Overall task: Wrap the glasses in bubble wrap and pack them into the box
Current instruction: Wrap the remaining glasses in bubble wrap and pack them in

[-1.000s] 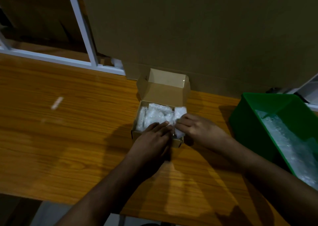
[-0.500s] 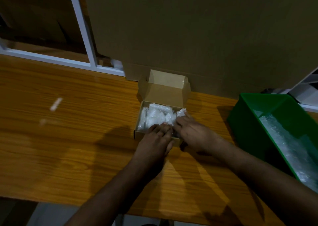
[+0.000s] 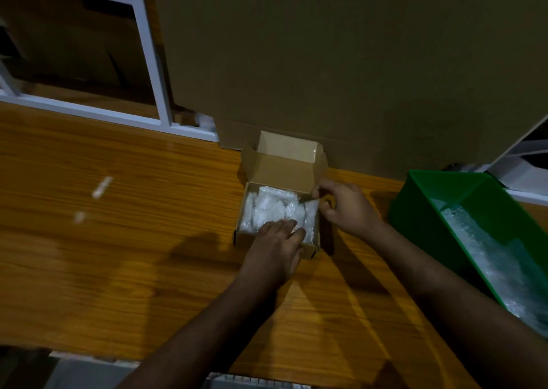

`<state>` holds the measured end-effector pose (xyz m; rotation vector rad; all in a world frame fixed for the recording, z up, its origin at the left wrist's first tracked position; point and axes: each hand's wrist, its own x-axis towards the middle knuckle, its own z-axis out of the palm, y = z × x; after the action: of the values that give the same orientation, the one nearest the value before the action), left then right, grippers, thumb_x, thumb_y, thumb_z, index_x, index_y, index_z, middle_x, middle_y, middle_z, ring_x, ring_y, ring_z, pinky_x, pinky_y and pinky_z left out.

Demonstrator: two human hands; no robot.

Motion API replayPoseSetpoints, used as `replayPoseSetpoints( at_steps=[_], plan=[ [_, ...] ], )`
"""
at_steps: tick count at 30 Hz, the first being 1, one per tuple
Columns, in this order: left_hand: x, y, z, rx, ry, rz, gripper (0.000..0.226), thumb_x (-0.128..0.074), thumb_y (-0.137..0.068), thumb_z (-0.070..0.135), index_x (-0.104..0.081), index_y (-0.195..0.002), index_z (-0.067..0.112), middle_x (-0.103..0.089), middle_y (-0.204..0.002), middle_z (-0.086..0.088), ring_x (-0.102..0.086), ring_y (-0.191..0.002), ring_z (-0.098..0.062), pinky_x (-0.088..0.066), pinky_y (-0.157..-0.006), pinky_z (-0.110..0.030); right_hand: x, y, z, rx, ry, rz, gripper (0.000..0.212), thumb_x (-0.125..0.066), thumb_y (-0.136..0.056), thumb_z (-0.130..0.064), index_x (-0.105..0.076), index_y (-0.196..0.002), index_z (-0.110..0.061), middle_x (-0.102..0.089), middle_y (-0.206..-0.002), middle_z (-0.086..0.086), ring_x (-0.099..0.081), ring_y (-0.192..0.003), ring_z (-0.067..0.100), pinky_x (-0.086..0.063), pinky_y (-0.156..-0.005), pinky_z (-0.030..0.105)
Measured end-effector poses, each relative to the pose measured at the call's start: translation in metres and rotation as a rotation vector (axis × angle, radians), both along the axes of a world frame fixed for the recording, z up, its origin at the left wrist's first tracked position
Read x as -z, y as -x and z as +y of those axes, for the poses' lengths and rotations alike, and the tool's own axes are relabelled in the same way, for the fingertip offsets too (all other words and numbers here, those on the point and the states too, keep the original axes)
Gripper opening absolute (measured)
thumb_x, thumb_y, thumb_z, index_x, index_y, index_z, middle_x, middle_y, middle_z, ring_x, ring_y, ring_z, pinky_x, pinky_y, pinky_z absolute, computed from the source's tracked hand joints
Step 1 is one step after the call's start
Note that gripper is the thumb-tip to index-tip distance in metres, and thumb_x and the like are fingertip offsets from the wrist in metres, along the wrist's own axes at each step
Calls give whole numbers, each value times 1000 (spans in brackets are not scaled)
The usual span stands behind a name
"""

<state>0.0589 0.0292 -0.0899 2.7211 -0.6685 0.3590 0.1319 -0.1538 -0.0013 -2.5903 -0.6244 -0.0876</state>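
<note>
Far left: white frame bars (image 3: 149, 62) standing behind a wooden table (image 3: 118, 240), with two pale smears (image 3: 102, 186) on the tabletop. Behind the middle, a large upright cardboard sheet (image 3: 341, 62).

At the centre, just in front of that sheet: a small cardboard box (image 3: 246, 240), lid (image 3: 284, 166) flipped up and back, sitting on the table. Inside, filling it wall to wall, white bubble-wrapped bundles (image 3: 272, 207) (the glasses themselves hidden under the wrap).

Over the near edge of the box: left hand (image 3: 274, 250), fingers straight and close together, laid flat on the wrap at the near right part of the box, pressing down rather than gripping.

At the right wall of the box: right hand (image 3: 348, 206), fingers curled, thumb and forefinger pinching a thin side flap (image 3: 310, 200) near the back right corner; exactly how much of the flap is held, cannot tell.

Far right, well apart from the box: a green bin (image 3: 421, 204) on the table, with loose bubble wrap (image 3: 489, 255) lying in it.
</note>
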Motion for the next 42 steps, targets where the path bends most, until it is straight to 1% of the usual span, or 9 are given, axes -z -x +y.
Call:
replayPoseSetpoints(
  at_steps=[4,9,14,18,25,30,34,38,42],
  plan=[
    [2,5,-8,-62,-56,0,44,-38,-91,43,-61,-124,26,-55,-139,-12,-55,-124,-30,-42,-101,-48,13,-16,9,102,173,28,17,-70,-86,-10,-76,-100,-15,-72,-101,1,-65,-91,15,-43,-74,20],
    [3,5,-12,-101,-42,-2,39,-49,-91,50,-64,-120,29,-49,-145,-9,-50,-125,-26,-39,-99,-46,9,-30,33,256,413,72,13,-67,-89,-14,-78,-95,-16,-73,-96,4,-67,-85,19,-57,-71,31],
    [3,3,-15,-134,-42,19,41,-52,-88,55,-67,-118,32,-46,-147,-7,-47,-126,-26,-39,-98,-46,11,-31,50,270,680,-30,20,-50,-99,-14,-69,-104,-13,-69,-104,6,-67,-93,25,-46,-65,31],
    [3,5,-16,-145,-31,-5,41,-55,-86,55,-68,-115,28,-51,-143,-7,-51,-122,-25,-42,-94,-44,17,-27,59,327,751,-110,25,-45,-100,-13,-68,-108,-17,-70,-105,3,-69,-96,23,-43,-65,29],
    [5,14,-15,-121,-10,-13,52,-58,-83,54,-56,-129,31,-51,-143,-9,-51,-124,-26,-41,-96,-45,14,-23,50,481,579,5,12,-62,-95,-19,-73,-98,-18,-69,-97,3,-68,-88,22,-54,-67,31],
    [4,18,-15,-103,24,-2,53,-60,-83,51,-57,-129,24,-51,-144,-9,-48,-130,-26,-37,-105,-47,13,-19,50,395,653,184,31,-66,-91,-31,-63,-119,-18,-50,-129,8,-59,-111,27,-55,-83,37],
    [5,40,-4,-86,56,1,65,-65,-85,45,-46,-141,20,-49,-145,-5,-41,-137,-22,-30,-115,-44,17,-14,47,433,542,282,35,-64,-93,-31,-60,-125,-17,-41,-139,11,-53,-117,28,-52,-87,38],
    [17,63,20,-35,121,-23,69,-72,-82,35,-46,-143,14,-48,-147,-7,-38,-139,-22,-32,-114,-39,13,4,35,498,274,224,21,-67,-92,-28,-70,-113,-29,-40,-140,8,-53,-113,23,-54,-85,36],
    [9,69,31,23,159,29,65,-66,-86,34,-47,-144,14,-49,-147,-6,-40,-139,-22,-36,-111,-37,8,33,23,510,57,71,26,-65,-91,-21,-72,-114,-30,-57,-133,5,-61,-88,19,-46,-67,28]
  ],
)
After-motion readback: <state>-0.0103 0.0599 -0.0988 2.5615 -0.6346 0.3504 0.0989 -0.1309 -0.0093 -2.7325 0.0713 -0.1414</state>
